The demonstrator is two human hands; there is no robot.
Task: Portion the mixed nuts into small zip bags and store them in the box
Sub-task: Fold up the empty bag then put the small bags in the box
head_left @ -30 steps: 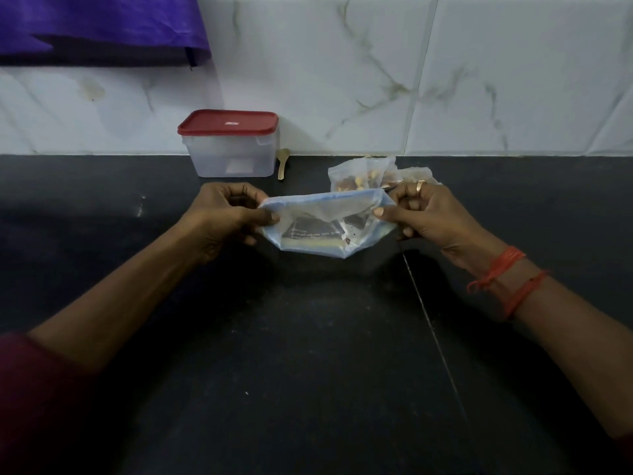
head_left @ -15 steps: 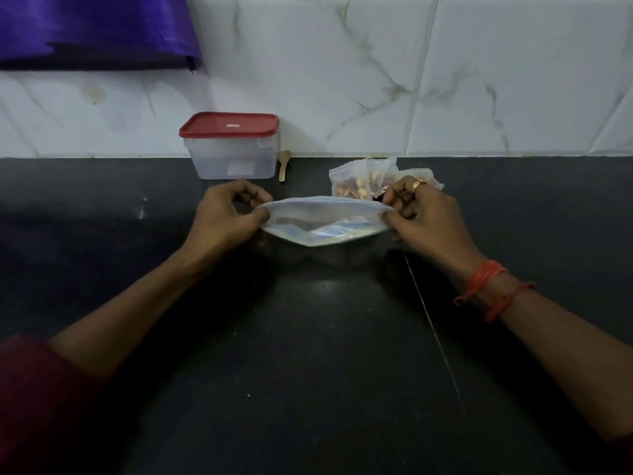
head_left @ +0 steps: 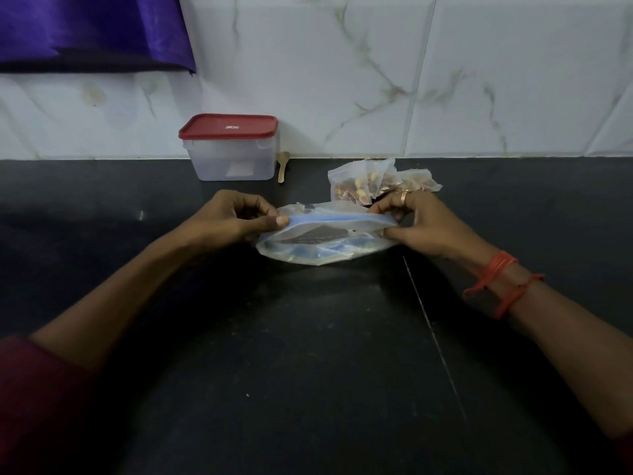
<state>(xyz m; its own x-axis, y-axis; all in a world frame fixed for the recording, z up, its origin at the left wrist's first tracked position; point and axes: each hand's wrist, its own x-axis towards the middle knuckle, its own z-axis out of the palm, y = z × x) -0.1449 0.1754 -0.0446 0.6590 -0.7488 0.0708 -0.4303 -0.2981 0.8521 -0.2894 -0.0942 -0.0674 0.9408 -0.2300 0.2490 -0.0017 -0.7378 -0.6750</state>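
Purple cloth (head_left: 92, 29), black counter (head_left: 308, 371)

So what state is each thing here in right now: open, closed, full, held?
Large zip bag: held by both ends of its blue zip strip, which looks pressed flat.
Left hand: pinches the strip's left end.
Right hand: pinches the strip's right end.
Box: upright, red lid on.
Small zip bags: filled with nuts, lying on the counter.
Spoon: lying beside the box.
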